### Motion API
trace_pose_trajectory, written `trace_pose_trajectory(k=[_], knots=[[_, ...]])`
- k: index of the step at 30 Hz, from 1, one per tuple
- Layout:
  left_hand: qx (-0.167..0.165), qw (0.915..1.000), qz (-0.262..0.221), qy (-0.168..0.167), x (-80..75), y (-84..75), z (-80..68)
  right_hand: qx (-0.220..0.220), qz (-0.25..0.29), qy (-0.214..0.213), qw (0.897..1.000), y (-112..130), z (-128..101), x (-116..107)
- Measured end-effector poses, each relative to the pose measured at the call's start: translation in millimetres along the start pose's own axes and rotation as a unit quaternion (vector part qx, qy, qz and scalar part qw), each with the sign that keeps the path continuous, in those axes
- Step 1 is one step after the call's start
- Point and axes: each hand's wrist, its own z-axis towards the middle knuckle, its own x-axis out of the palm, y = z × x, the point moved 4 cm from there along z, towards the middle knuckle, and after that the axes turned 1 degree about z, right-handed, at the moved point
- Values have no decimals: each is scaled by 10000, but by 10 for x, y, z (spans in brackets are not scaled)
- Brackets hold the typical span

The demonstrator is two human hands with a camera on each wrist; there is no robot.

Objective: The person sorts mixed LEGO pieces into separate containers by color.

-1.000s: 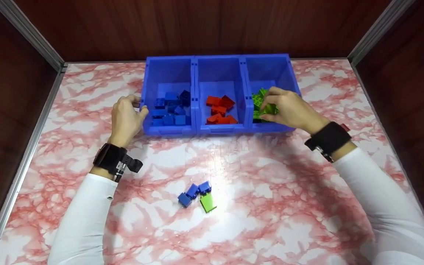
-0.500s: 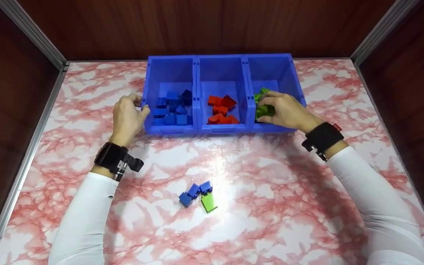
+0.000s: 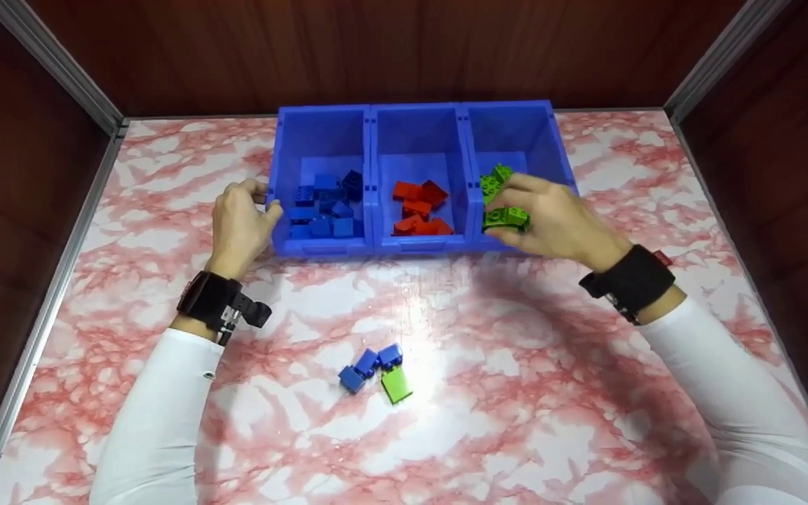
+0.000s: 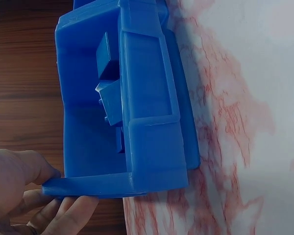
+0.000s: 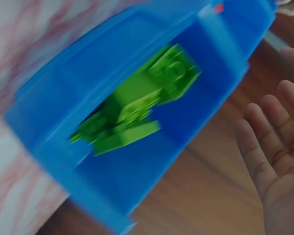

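My left hand [image 3: 237,226] grips the left side wall of a blue three-compartment bin [image 3: 323,247]; in the left wrist view the thumb lies inside that wall [image 4: 88,183] and the fingers outside. Over the right compartment is my right hand [image 3: 551,219], its fingers extended in the right wrist view with no brick between them. Green bricks [image 5: 132,98] lie in a heap in that compartment, partly covered by the hand in the head view. Blue bricks [image 3: 321,226] fill part of the left compartment, red bricks [image 3: 418,207] part of the middle one.
On the marbled table [image 3: 516,393], nearer to me, three blue bricks [image 3: 367,362] and one light green brick [image 3: 396,386] lie close together. A brown wood-like panel [image 3: 390,49] stands behind the bin, with more panels at both sides.
My right hand's fingers have spread and drawn back slightly from the green heap, leaving more green bricks visible. The left hand keeps its grip on the bin wall.
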Motion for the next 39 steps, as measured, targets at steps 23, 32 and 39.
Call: trace_pose_trajectory(k=[23, 32, 39], knots=[[21, 10000, 6, 20, -11, 7, 13, -1015, 864, 2377, 9621, 1290, 99, 1338], [-14, 10000, 9, 44, 8, 2, 12, -891, 1251, 2498, 9560, 1294, 39, 1508], [2, 10000, 38, -7, 13, 6, 7, -520, 1588, 1615, 9726, 1170, 153, 1404]])
